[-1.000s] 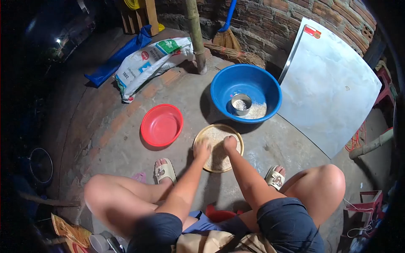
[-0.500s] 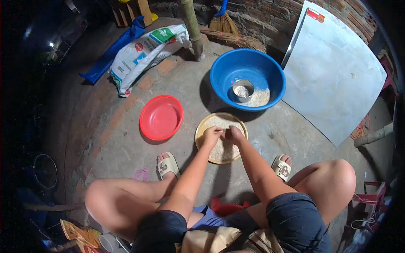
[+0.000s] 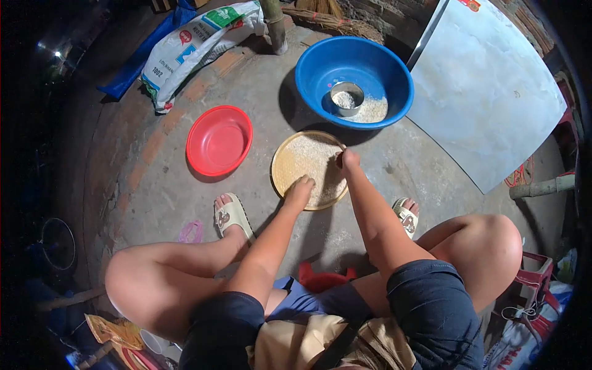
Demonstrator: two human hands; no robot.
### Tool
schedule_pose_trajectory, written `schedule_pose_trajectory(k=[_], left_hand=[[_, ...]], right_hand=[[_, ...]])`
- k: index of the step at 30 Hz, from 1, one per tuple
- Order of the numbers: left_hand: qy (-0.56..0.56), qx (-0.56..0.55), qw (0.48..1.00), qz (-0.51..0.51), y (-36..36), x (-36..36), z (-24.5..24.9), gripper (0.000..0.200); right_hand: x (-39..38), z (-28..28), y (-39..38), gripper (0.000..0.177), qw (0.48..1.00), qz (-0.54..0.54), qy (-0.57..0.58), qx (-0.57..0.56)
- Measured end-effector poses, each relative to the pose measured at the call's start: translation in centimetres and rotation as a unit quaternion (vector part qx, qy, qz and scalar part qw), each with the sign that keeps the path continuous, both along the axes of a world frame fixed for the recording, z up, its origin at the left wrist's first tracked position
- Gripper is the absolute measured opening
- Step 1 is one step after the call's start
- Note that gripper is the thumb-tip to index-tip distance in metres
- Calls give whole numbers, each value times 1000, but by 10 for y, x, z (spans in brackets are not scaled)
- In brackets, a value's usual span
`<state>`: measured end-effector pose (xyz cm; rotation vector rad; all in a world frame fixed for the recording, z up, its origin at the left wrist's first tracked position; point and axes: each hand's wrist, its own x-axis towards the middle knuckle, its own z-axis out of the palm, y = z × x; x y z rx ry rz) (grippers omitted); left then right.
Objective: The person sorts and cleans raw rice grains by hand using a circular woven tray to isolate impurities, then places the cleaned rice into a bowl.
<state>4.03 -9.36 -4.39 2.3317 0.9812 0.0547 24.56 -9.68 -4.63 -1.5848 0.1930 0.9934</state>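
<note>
A round woven bamboo tray (image 3: 282,165) rests on the floor between my feet, with pale grains like rice (image 3: 311,151) spread over it. My left hand (image 3: 301,190) reaches over the tray's lower left part, back of the hand up. Its fingers are bent slightly apart and their tips touch the grain. At the right edge of the tray, my right hand (image 3: 349,160) is closed around the rim, and its fingertips are partly hidden. Beyond the tray stands a blue basin (image 3: 376,58) holding a metal cup (image 3: 346,106) and more loose grain (image 3: 373,111).
To the left of the tray sits a red basin (image 3: 219,139). A printed sack (image 3: 185,58) lies beside a bamboo post (image 3: 274,28). On the right leans a large pale sheet (image 3: 487,92). A red stool (image 3: 317,279) shows beneath me, near my sandals (image 3: 231,216).
Both hands were together over the middle of the tray. They have parted: my left hand moved down and left onto the grain, my right hand to the right rim. The view has tilted down.
</note>
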Motion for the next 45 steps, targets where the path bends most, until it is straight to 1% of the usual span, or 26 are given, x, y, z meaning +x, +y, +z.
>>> schedule_pose_trajectory(k=[1,3,5,6,8,10,11,16,17,18,20,22,25,26,28,29,30,32,35,38,39,40,41,42,43,45], left_hand=[[-59,-34,997,19,7,-2,-7,18],[-101,10,990,99,24,2,-12,14],[-131,22,981,141,36,11,15,13],[-167,-51,966,189,39,19,45,14],[-197,-124,944,235,49,33,53,14],[-270,-321,900,121,53,45,56,16],[-265,-3,964,32,52,45,57,21],[-189,39,975,114,57,38,53,26],[-146,56,980,121,52,34,51,28],[-101,72,984,128,45,28,49,30],[-32,127,990,47,20,20,45,28],[-12,137,984,-110,1,12,41,21],[-55,117,971,-201,-9,-7,20,18],[-58,116,972,-196,-4,-9,11,18],[-56,115,983,-128,12,-11,-2,12],[-108,133,983,-71,20,-7,-7,10],[-108,136,982,-68,22,-2,4,10],[-182,92,977,61,23,16,39,9],[-255,71,963,44,24,42,43,11],[-234,33,972,-6,22,54,56,14],[-220,84,972,19,21,54,54,16],[-203,131,969,47,18,52,52,17],[-239,69,963,102,21,51,35,20],[-218,104,961,135,22,46,30,24],[-182,102,965,159,22,40,25,26],[-143,99,967,186,20,29,19,28]], right_hand=[[0,0,-2,32,1000,16,14,13],[-1,-5,2,33,999,27,22,6],[1,-29,10,34,996,49,63,32],[0,-26,11,34,996,49,64,30],[-5,-13,10,35,957,158,231,77],[-9,-13,12,37,928,205,290,112],[-10,-13,13,37,928,192,297,115],[-5,-19,17,33,923,163,312,154],[0,-24,15,33,949,186,229,110],[0,-22,13,33,949,186,230,109],[0,-13,7,33,992,55,97,52],[9,-18,0,33,992,91,84,25],[13,-45,1,33,994,22,101,18],[20,-53,-1,33,995,27,98,16],[23,-37,-11,39,981,166,101,-4],[21,-32,-14,39,981,169,100,-3],[19,-30,-16,43,972,207,114,2],[14,-19,-18,48,960,251,122,8],[7,-29,-15,48,898,350,261,60],[-14,-7,-11,28,909,248,308,132],[-19,-3,-9,25,910,262,281,157],[-24,5,-4,24,926,219,287,112],[-20,6,-6,24,921,243,284,108],[-14,5,-5,26,916,267,281,104],[-18,1,1,30,956,236,175,23],[-17,-1,14,31,954,255,157,-11]])
